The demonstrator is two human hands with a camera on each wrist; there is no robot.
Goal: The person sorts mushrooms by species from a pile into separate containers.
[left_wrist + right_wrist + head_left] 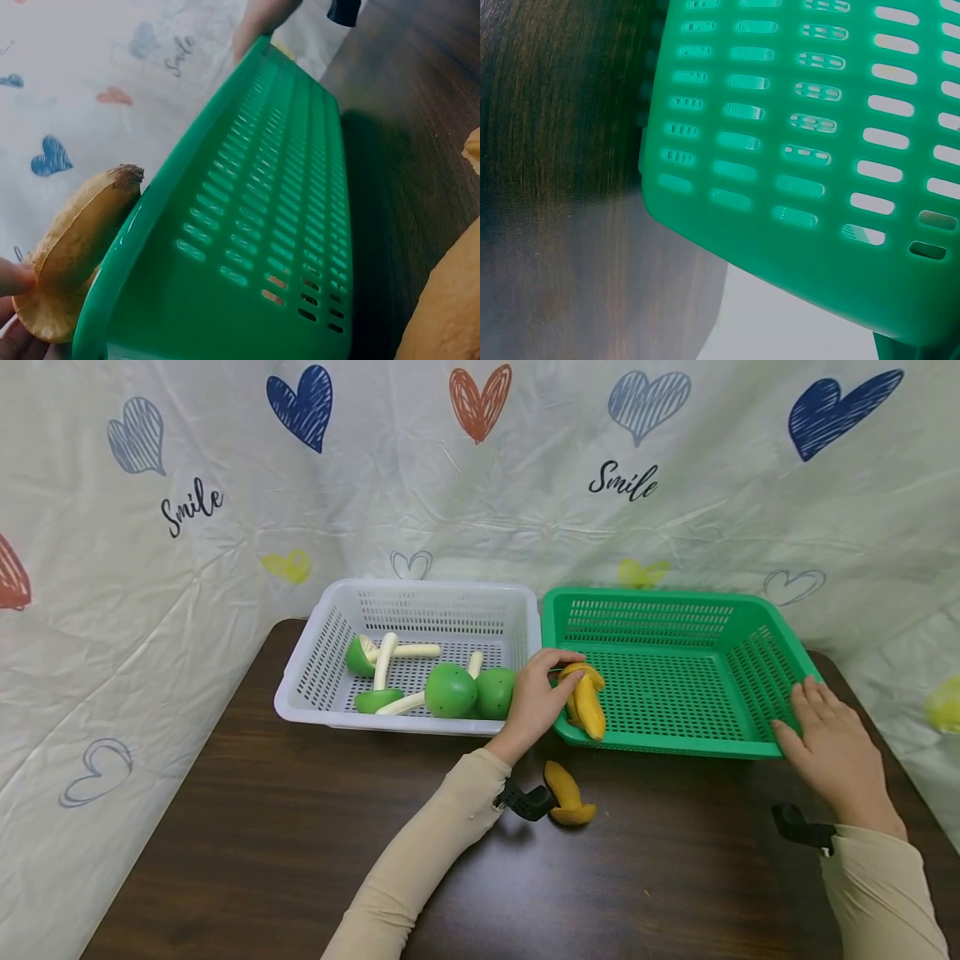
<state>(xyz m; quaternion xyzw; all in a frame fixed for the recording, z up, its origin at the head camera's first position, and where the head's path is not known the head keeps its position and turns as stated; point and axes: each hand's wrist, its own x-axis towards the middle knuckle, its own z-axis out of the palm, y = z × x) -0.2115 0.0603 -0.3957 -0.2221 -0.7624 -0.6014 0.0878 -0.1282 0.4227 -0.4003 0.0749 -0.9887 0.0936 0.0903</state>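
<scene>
My left hand [534, 695] pinches the cap of a yellow toy mushroom [590, 708] at the left end of the green basket [675, 747]. In the left wrist view, this mushroom [86, 232] leans over the basket's rim, its stem end pointing up. Something more of the same yellow shows just beneath it, partly hidden. On the basket's right rim rests my right hand [838, 752], fingers extended and thumb apart. Another yellow mushroom [566, 793] lies on the table in front of the basket, beside the left wrist.
A white basket [303, 706] stands against the green one, holding several green-capped mushrooms [450, 690] with pale stems. Both baskets sit on a dark wooden table [300, 827]. Behind it hangs a white cloth [375, 468] printed with hearts. Each wrist carries a black camera mount.
</scene>
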